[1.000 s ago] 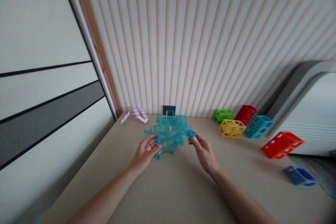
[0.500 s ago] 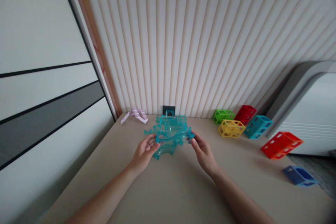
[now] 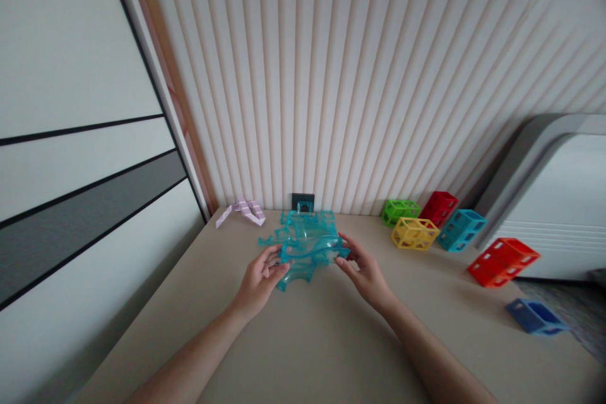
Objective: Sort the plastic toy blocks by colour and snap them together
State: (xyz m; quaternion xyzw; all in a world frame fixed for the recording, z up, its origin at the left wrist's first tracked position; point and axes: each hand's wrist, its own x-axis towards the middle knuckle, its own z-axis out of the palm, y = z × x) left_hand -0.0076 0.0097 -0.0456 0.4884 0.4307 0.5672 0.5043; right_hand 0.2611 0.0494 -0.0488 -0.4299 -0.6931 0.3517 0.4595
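Between my hands is a translucent teal plastic track piece (image 3: pixel 315 250), long and wavy-edged, one end in each hand. My left hand (image 3: pixel 259 279) is closed on its left end, thumb in front and fingers behind. At the right end, my right hand (image 3: pixel 363 270) grips it with the thumb on the near side and the fingers behind. More teal track pieces (image 3: pixel 307 226) lie just beyond and below it on the table; their outlines overlap, so I cannot tell exactly where each one ends.
A folded lilac striped piece (image 3: pixel 246 209) lies at the back left, and a black square (image 3: pixel 303 199) stands against the ribbed wall. To the right are open-frame blocks: green (image 3: pixel 400 211), yellow (image 3: pixel 415 233), dark red (image 3: pixel 439 208), teal (image 3: pixel 461 230), orange-red (image 3: pixel 502 262) and blue (image 3: pixel 536 317).
The held track piece is slightly lower, closer to the pieces under it. My right thumb has shifted inward along its end. The view has turned a little to the right.
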